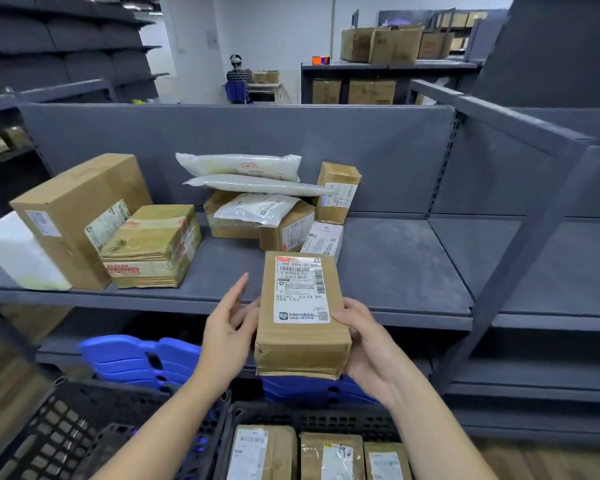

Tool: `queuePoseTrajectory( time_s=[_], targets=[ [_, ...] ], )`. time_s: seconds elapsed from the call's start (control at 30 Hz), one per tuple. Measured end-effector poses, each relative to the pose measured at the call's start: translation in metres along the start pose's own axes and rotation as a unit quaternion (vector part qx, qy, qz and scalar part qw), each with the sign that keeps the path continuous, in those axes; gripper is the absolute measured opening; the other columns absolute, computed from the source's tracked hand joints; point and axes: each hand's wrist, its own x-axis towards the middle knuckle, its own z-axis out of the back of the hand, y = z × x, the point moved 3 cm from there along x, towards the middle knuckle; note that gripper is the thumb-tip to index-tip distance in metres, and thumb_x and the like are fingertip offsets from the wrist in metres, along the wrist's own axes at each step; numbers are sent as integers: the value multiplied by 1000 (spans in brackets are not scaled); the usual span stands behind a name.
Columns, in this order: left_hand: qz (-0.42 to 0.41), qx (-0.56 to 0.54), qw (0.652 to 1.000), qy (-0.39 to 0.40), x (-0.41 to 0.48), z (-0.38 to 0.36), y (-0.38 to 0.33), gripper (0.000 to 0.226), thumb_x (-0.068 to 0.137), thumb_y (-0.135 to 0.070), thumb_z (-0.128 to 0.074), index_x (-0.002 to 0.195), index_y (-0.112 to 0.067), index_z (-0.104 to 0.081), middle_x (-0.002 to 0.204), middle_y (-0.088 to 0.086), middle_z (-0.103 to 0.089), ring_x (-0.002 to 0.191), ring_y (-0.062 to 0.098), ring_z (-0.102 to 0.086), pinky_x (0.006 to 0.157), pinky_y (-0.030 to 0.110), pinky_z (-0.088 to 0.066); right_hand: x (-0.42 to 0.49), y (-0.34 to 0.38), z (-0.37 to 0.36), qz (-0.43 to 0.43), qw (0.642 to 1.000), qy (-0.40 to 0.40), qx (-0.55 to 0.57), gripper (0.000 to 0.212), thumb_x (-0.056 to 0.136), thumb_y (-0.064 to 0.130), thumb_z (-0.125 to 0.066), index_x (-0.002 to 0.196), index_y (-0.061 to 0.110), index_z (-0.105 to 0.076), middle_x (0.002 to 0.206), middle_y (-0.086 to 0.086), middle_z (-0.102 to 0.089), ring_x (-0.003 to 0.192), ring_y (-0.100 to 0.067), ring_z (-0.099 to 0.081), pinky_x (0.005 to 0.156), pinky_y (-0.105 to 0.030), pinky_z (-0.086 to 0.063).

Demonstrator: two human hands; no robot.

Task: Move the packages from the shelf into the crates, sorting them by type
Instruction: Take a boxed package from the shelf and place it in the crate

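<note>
A brown cardboard box (302, 341) with a white shipping label is held above the crates, in front of the shelf edge. My right hand (364, 344) grips its right side, fingers curled round the edge. My left hand (227, 327) touches its left side with straight fingers. Below, the right black crate (312, 415) holds three labelled cardboard boxes. The left black crate (66, 424) shows only its lattice wall. On the grey shelf (395, 271) lie several cardboard boxes (84, 216) and a pile of white plastic mailer bags (239, 166) on more boxes.
A white block (18, 254) stands at the shelf's left end. Blue plastic pieces (136, 358) lie stacked on the lower shelf behind the crates. A grey upright post (520, 258) divides the shelf at the right. A person sits far back among other racks.
</note>
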Motion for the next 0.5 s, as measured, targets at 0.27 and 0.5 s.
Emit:
queuePoseTrajectory(
  time_s=[0.27, 0.5],
  targets=[
    [183, -104, 972, 106, -5, 2, -5, 41, 98, -47, -59, 136, -33, -68, 131, 1, -74, 126, 31, -66, 103, 54, -52, -8, -14, -4, 87, 996, 16, -9, 65, 85, 9, -79, 140, 30, -54, 128, -5, -74, 117, -28, -71, 79, -40, -59],
    [134, -110, 979, 105, 0, 4, -11, 43, 98, -13, -66, 139, -25, -65, 134, 1, -72, 122, 29, -69, 97, 49, -54, -15, -35, 1, 103, 992, 51, -47, 97, 66, 12, -85, 148, 44, -44, 138, 4, -69, 124, -24, -67, 78, -38, -52]
  ],
)
